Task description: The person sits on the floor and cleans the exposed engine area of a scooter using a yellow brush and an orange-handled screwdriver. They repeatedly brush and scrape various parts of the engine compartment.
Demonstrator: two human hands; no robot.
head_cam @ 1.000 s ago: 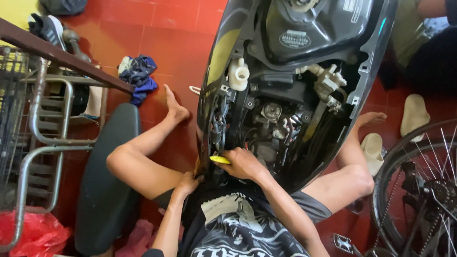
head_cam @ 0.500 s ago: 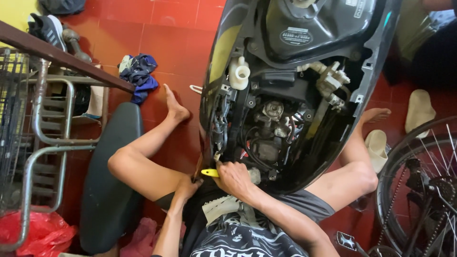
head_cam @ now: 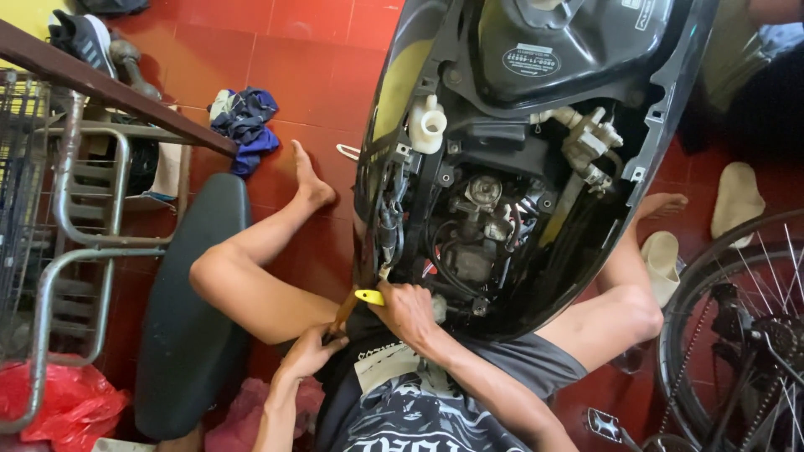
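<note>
Screwdriver (head_cam: 368, 296), yellow-handled, sits at the near left edge of the opened scooter body (head_cam: 536, 167), just below the wiring bundle (head_cam: 389, 226). Only the yellow grip end shows; it protrudes leftward from the right hand (head_cam: 408, 308), whose fingers are curled closed around the rest of it. The long axis appears to run roughly left to right, with the working end hidden behind the knuckles toward the engine (head_cam: 477, 243). The left hand (head_cam: 308, 351) lies lower and nearer the camera. Its fingers pinch the bottom of a thin brownish rod-like piece (head_cam: 345, 311) that rises toward the screwdriver's grip; what that piece is cannot be determined. The right hand is therefore on the tool, the left just below and left of it. A detached black seat (head_cam: 188, 310) lies on the red tiled floor (head_cam: 293, 50) to the left, and a bicycle wheel (head_cam: 737, 335) stands at right.
</note>
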